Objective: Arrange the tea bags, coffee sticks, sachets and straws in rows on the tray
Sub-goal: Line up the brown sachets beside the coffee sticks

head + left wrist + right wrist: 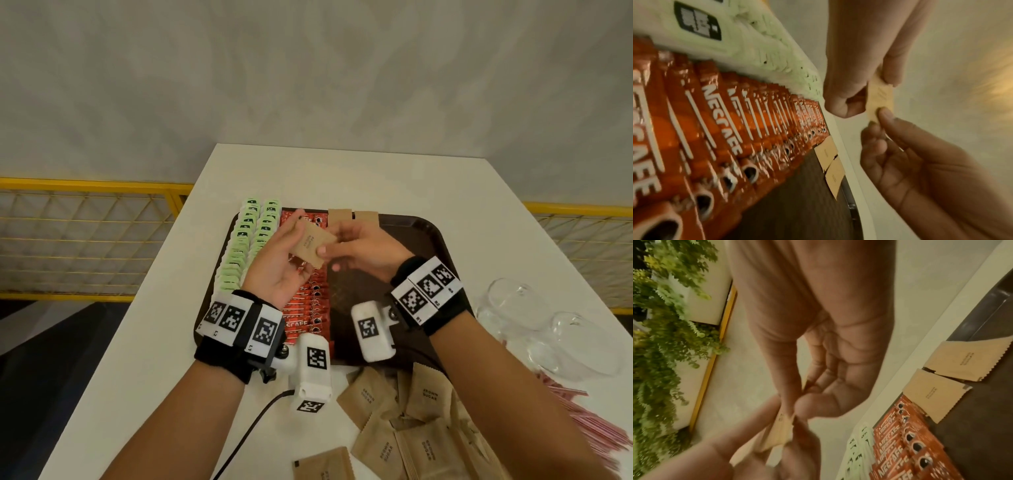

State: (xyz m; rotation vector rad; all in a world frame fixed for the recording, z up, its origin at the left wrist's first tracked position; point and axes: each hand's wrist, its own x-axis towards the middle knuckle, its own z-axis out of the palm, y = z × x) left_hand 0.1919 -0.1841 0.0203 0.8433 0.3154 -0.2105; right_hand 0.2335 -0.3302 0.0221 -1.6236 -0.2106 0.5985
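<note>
Above the dark brown tray (431, 240), my left hand (291, 246) holds a brown sugar sachet (310, 244) by its left side. My right hand (346, 245) pinches the same sachet's right edge between thumb and fingers. In the left wrist view the sachet (879, 97) shows edge-on between both hands. On the tray lie two rows of green tea bags (239, 250), then a row of red coffee sticks (310, 301). Two brown sachets (339, 214) lean side by side at the tray's far edge. Pink straws (603, 435) lie on the table at the right.
A loose pile of brown sugar sachets (411, 414) lies on the white table (376, 171) in front of the tray. Two clear glasses (548, 329) lie on their sides at the right. A yellow mesh railing (85, 240) runs behind the table's left side.
</note>
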